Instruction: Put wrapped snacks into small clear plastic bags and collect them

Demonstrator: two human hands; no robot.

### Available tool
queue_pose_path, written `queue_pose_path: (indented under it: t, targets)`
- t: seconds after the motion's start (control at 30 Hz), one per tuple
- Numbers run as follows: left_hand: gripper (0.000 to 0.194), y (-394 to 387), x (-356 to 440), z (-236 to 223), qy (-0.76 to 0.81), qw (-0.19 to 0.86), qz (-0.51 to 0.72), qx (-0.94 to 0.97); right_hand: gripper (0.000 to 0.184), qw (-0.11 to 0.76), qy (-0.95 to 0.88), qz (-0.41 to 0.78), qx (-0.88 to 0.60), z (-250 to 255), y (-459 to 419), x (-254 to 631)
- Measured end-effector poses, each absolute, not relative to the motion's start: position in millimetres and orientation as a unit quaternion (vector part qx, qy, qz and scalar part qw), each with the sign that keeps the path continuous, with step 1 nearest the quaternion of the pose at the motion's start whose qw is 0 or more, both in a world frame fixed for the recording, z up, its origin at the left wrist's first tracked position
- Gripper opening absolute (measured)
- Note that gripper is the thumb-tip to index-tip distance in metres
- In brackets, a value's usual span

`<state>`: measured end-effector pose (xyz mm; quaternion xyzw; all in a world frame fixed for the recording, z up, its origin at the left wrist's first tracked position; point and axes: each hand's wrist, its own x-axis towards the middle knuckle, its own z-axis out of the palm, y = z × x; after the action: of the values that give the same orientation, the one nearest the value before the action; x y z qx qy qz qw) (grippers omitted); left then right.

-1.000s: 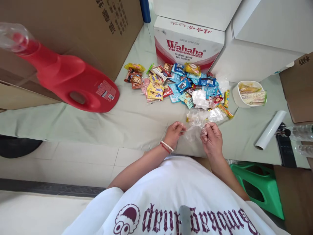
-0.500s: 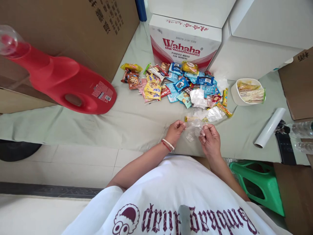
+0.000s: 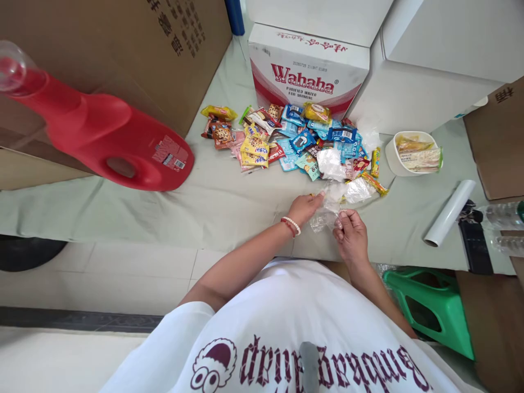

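My right hand (image 3: 352, 232) is closed in a pinch on the edge of a clear plastic bag (image 3: 323, 219), which spreads thin and crumpled to its left. My left hand (image 3: 305, 208), with white and red bracelets at the wrist, has its fingers stretched forward to the bag's upper edge. Its fingertips meet the plastic beside crumpled white wrappers (image 3: 358, 191). Just beyond both hands lies a pile of packaged snacks: blue packets (image 3: 302, 140), yellow packets (image 3: 254, 150), a yellow-wrapped cake (image 3: 317, 112) and brown cookie packs (image 3: 221, 135).
Behind the snacks stands a Wahaha water carton (image 3: 307, 76). A large red jug (image 3: 118, 139) is on the left. To the right are a white tub (image 3: 391, 155) of packets, a white roll (image 3: 449, 214), a black phone-like object (image 3: 475, 248) and clear bottles (image 3: 501, 215). A green stool (image 3: 434, 305) is below.
My left hand has let go of the bag's left side and moved forward and right toward the wrappers. My right hand stays nearly in place with the bag.
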<state>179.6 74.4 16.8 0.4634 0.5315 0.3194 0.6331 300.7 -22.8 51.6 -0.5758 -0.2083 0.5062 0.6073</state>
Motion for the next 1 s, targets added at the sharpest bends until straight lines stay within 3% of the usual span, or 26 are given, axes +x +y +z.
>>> queue_pose_path:
  t: [0.17, 0.43, 0.53, 0.8, 1.0]
  targets:
    - [0.026, 80, 179, 17, 0.520, 0.633, 0.361, 0.445, 0.038, 0.626, -0.196, 0.465, -0.594, 48, -28, 314]
    - [0.045, 54, 158, 27, 0.421, 0.746, 0.423, 0.296, 0.029, 0.629, -0.259, 0.415, -0.604, 39, -34, 318]
    - [0.050, 48, 158, 25, 0.465, 0.714, 0.428, 0.302, 0.028, 0.638, -0.305, 0.351, -0.614, 40, -30, 310]
    - [0.049, 34, 142, 18, 0.547, 0.550, 0.436, 0.457, 0.029, 0.603, -0.318, 0.379, -0.626, 51, -27, 289]
    - [0.048, 30, 124, 4, 0.581, 0.530, 0.439, 0.435, 0.032, 0.573, -0.334, 0.402, -0.632, 53, -28, 279]
